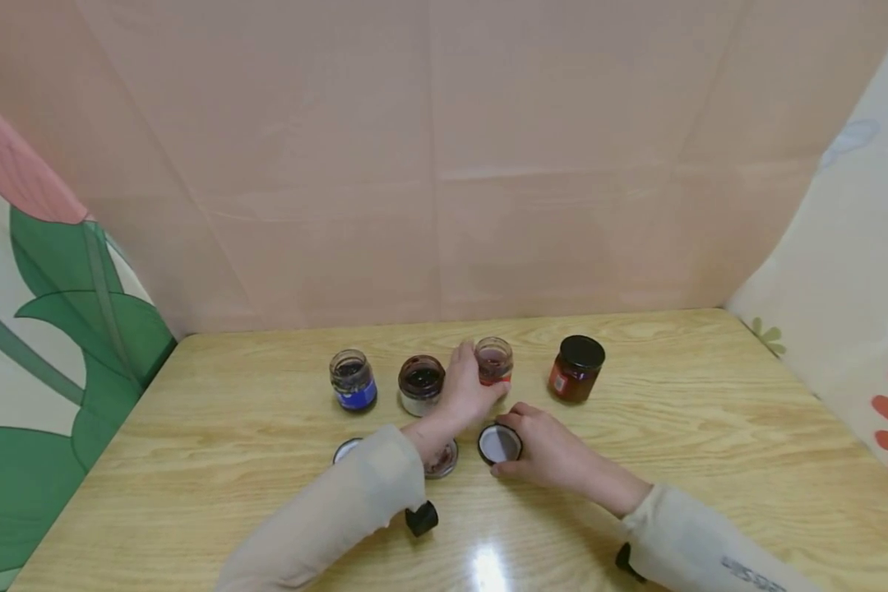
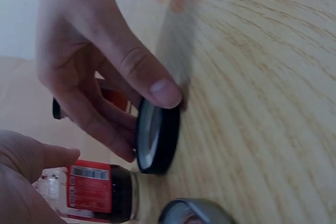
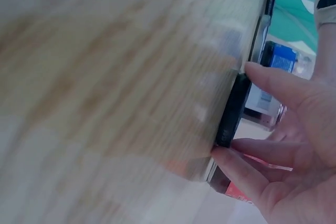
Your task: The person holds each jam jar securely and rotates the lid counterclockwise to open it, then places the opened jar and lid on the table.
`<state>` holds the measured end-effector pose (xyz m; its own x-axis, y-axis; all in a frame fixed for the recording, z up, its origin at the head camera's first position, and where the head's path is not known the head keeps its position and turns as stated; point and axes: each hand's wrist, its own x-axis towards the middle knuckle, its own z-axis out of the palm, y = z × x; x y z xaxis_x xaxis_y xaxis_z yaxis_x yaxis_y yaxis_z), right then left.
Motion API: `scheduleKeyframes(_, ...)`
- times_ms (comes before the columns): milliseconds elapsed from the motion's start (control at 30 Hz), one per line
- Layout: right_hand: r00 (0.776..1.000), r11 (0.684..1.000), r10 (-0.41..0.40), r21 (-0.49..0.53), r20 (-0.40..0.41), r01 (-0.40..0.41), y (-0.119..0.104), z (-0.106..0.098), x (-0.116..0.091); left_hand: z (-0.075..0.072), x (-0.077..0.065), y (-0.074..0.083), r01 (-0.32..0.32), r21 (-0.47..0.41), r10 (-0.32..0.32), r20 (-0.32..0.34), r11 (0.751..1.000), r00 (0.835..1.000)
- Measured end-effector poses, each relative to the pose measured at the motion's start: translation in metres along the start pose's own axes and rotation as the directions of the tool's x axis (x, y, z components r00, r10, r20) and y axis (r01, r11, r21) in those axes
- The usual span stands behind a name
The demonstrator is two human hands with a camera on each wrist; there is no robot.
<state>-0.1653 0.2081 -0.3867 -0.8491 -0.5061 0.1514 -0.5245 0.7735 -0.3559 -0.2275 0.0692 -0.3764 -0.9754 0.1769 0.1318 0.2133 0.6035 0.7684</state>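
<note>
With my left hand (image 1: 469, 388) I grip a glass jar (image 1: 493, 362) that has a red label and no lid on it. In the left wrist view this jar (image 2: 90, 192) shows a barcode and dark contents low down. My right hand (image 1: 543, 444) pinches a black-rimmed jar lid (image 1: 500, 444) by its edges, white inner side up, at the table surface. In the right wrist view thumb and fingers hold the lid (image 3: 232, 111) from opposite sides. A lidless jar with a pale label (image 1: 421, 386) stands just left of my left hand.
An uncovered blue-labelled jar (image 1: 353, 381) stands at the left. On the right is a dark red jar with a black lid (image 1: 576, 370). Two more lids, a stained one (image 1: 441, 460) and a white one (image 1: 345, 449), lie partly hidden under my left forearm on the wooden table (image 1: 229, 411).
</note>
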Motion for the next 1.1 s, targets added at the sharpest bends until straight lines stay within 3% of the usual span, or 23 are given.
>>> scheduleKeyframes(400,0.999,0.999,0.031,0.033,0.019,-0.032,0.011,-0.018,-0.012,-0.011,0.000,0.015,-0.078,0.004,0.077,0.009,0.997,0.997)
scheduleKeyframes(700,0.999,0.996,-0.029,0.080,-0.023,0.030,0.027,-0.047,-0.022,-0.015,0.000,0.027,-0.118,0.020,0.118,0.009,0.993,0.993)
scheduleKeyframes(967,0.981,0.994,-0.099,0.037,-0.164,0.107,0.037,-0.068,-0.030,-0.009,-0.002,0.036,-0.182,0.071,0.183,-0.010,0.981,0.983)
scheduleKeyframes(1100,0.957,0.992,-0.117,0.007,-0.266,0.123,0.041,-0.071,-0.030,-0.007,-0.002,0.041,-0.172,0.022,0.173,-0.026,0.985,0.985)
